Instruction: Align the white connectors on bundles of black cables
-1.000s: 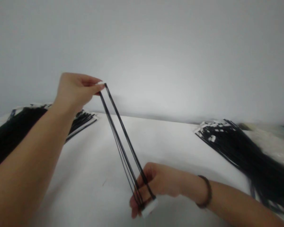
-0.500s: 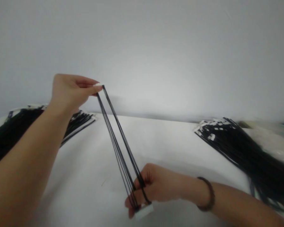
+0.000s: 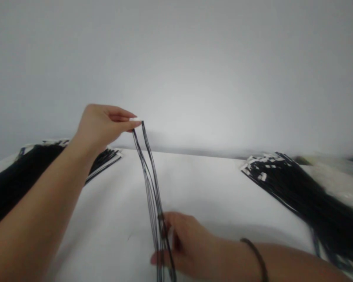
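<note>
My left hand (image 3: 110,123) is closed, pinching the white connector (image 3: 137,119) at the top of a black wire harness (image 3: 151,176). The harness's thin wires hang down from there in two loose strands, slightly bowed. Its lower end runs past the bottom edge of the picture, so the other connector is out of sight. Low down, my right hand (image 3: 184,244) is beside the wires, thumb and forefinger apart, with the strands passing by its fingertips. That hand is blurred; whether it touches the wires is hard to make out. A dark band (image 3: 254,252) circles the right wrist.
On the white table (image 3: 206,184), a pile of black wire harnesses (image 3: 294,192) with white ends lies at the right. Another pile (image 3: 26,164) sits at the left, partly behind my left arm. Clear plastic (image 3: 338,184) lies at the far right. A pale wall (image 3: 194,70) rises behind.
The wires went from taut to slack. My right hand's fingers have parted, and the lower white connector has dropped out of view. In the picture, my left hand sits lower and further right.
</note>
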A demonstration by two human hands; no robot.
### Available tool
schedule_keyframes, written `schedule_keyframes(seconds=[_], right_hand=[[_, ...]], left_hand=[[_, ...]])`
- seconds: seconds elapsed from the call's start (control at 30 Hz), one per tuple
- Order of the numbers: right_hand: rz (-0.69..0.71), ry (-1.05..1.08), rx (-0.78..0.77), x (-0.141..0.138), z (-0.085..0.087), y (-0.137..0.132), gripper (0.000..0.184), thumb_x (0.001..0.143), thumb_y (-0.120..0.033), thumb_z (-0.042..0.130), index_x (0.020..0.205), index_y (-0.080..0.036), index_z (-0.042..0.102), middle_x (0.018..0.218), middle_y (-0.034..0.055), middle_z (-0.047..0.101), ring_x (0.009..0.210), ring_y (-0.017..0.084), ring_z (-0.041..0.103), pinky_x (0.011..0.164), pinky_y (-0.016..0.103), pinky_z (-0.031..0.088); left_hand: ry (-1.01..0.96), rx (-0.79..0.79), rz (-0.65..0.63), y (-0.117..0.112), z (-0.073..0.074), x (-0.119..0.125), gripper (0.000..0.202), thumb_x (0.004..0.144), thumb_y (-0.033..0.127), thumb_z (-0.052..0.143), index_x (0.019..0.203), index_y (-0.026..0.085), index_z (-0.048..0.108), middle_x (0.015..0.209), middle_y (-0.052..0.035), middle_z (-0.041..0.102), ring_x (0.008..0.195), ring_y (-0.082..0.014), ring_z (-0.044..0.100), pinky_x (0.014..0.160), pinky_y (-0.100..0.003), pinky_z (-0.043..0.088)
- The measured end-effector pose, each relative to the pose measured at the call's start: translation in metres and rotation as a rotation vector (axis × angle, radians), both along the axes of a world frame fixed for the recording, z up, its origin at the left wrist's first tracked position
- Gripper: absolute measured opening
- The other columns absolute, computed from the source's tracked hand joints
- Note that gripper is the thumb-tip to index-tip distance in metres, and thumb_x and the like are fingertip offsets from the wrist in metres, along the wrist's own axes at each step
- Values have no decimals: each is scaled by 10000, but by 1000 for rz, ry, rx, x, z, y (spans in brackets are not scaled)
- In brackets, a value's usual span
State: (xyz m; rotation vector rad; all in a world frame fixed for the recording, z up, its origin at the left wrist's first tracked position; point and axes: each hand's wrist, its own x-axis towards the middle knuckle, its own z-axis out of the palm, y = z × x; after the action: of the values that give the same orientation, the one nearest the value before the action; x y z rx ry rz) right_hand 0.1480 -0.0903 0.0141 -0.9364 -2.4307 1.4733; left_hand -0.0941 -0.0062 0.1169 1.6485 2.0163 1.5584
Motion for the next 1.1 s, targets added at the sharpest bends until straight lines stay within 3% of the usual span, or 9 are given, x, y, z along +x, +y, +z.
schedule_keyframes(seconds=[0.1, 0.17, 0.23, 0.33, 0.53, 0.7, 0.83, 0.97, 1.1], right_hand=[[-110, 38, 426, 3, 2, 19, 557, 751, -445, 493, 1214, -170, 354, 1034, 112, 505, 629, 109, 481, 636, 304, 431], [-187, 114, 521, 7, 5, 38, 371, 807, -328, 431, 1146, -175, 425, 1032, 109, 504, 639, 100, 495, 644, 293, 437], [-275, 231, 479, 12, 12, 53, 277, 815, -266, 414, 1066, -173, 486, 983, 92, 536, 650, 91, 522, 600, 245, 441], [-396, 375, 364, 20, 31, 62, 288, 810, -306, 439, 1057, -176, 506, 984, 83, 571, 712, 107, 556, 569, 218, 448], [-469, 537, 373, 30, 65, 45, 251, 761, -308, 532, 978, -186, 564, 916, 46, 613, 717, 105, 561, 638, 231, 455], [-504, 619, 389, 32, 69, 43, 169, 746, -268, 555, 874, -163, 586, 781, 32, 622, 680, 104, 558, 642, 235, 457], [-528, 666, 252, 32, 71, 47, 144, 735, -279, 563, 794, -149, 584, 668, 14, 600, 580, 87, 543, 546, 209, 450], [-528, 746, 109, 31, 73, 48, 131, 741, -272, 558, 779, -150, 584, 661, 3, 593, 578, 76, 540, 537, 194, 452], [-536, 803, 64, 30, 73, 49, 99, 747, -246, 554, 750, -153, 586, 628, -7, 577, 567, 68, 530, 536, 186, 449]], left_hand=[[5, -104, -117, -1, 0, 11, 347, 490, 387, 701, 777, 193, 683, 607, -35, 640, 578, -179, 605, 544, -257, 480], [15, -148, -196, -3, 1, 20, 330, 497, 399, 691, 765, 206, 678, 617, -31, 639, 602, -183, 607, 551, -261, 479], [25, -167, -263, -7, 2, 31, 312, 513, 404, 685, 759, 213, 670, 624, -27, 634, 609, -176, 602, 549, -258, 474], [35, -162, -368, -17, 2, 53, 269, 547, 412, 672, 744, 228, 658, 584, -9, 612, 573, -157, 585, 524, -249, 467], [10, -109, -521, -42, -1, 91, 164, 570, 340, 681, 720, 282, 651, 672, 8, 654, 596, -151, 603, 571, -254, 496], [-55, -123, -548, -55, -2, 101, 166, 548, 330, 700, 699, 276, 656, 623, 9, 638, 557, -145, 585, 516, -245, 482], [-135, -225, -568, -55, -7, 106, 198, 580, 360, 679, 693, 200, 648, 526, 11, 588, 485, -122, 538, 429, -221, 418], [-252, -303, -670, -52, -10, 108, 195, 645, 335, 641, 732, 161, 661, 594, -11, 633, 546, -117, 551, 495, -215, 437], [-362, -302, -754, -52, -10, 109, 159, 677, 294, 626, 770, 177, 680, 691, -22, 672, 610, -113, 565, 577, -218, 464]])
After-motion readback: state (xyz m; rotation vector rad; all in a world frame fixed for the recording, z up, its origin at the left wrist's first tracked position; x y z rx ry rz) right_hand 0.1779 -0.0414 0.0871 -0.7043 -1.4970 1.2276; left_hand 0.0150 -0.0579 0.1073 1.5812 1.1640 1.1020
